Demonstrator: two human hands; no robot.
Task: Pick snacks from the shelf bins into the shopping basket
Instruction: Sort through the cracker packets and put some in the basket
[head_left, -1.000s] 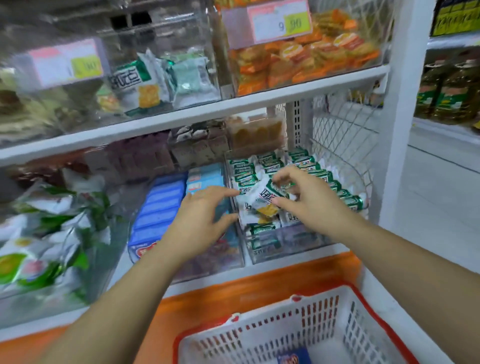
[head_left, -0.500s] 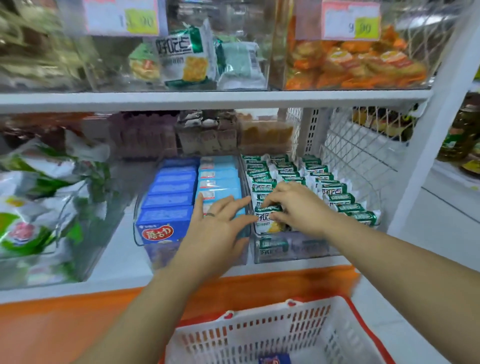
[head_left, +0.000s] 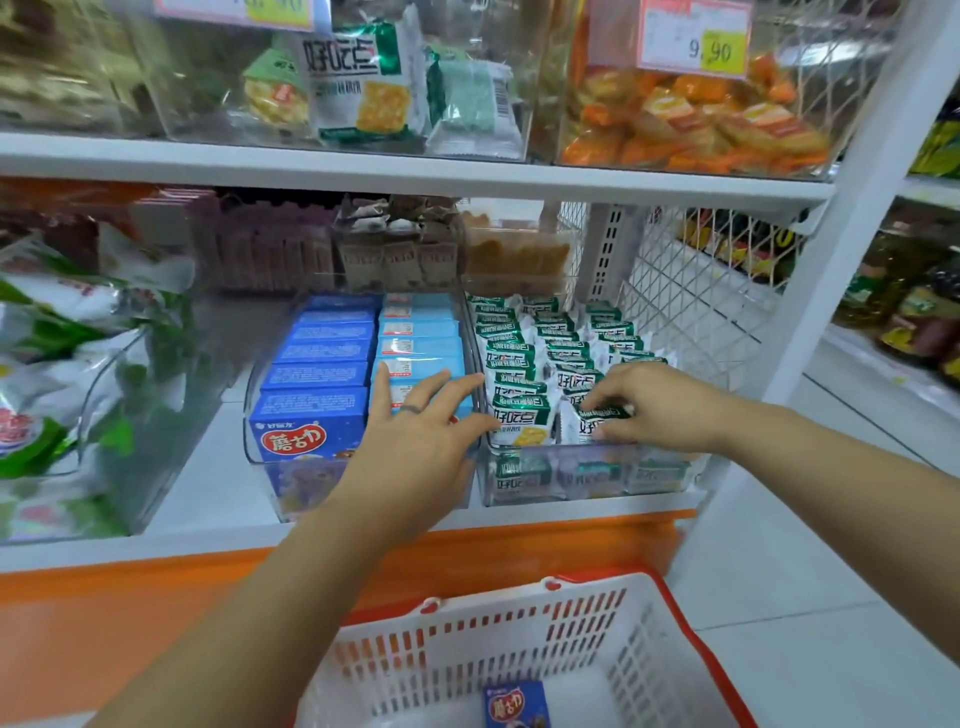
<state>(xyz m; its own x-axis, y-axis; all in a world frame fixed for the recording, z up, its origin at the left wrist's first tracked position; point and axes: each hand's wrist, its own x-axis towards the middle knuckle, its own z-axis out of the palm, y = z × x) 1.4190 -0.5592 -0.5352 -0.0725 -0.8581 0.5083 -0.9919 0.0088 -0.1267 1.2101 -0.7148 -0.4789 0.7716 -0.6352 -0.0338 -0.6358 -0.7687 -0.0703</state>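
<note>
A clear bin (head_left: 587, 475) on the lower shelf holds several green-and-white cracker packets (head_left: 514, 358) in rows. My right hand (head_left: 654, 405) reaches into its front and pinches one green-and-white packet (head_left: 587, 423) between thumb and fingers. My left hand (head_left: 415, 441) rests with spread, straight fingers over the front edge of the neighbouring clear bin (head_left: 270, 478), touching light blue boxes (head_left: 418, 343); dark blue snack boxes (head_left: 311, 415) stand beside them. Below, the white shopping basket with a red rim (head_left: 644, 623) holds one dark blue box (head_left: 517, 704).
The upper shelf (head_left: 415, 169) carries clear bins of green cracker packs (head_left: 363, 73) and orange snacks (head_left: 685, 119). A bin of green-white bags (head_left: 57, 374) stands at the left. A white wire mesh divider (head_left: 691, 291) and upright post (head_left: 841, 249) close the right side.
A second ago my right hand held a packet lifted above the bin; now it is low in the bin's front row, pinching a packet. My left hand has settled onto the blue boxes.
</note>
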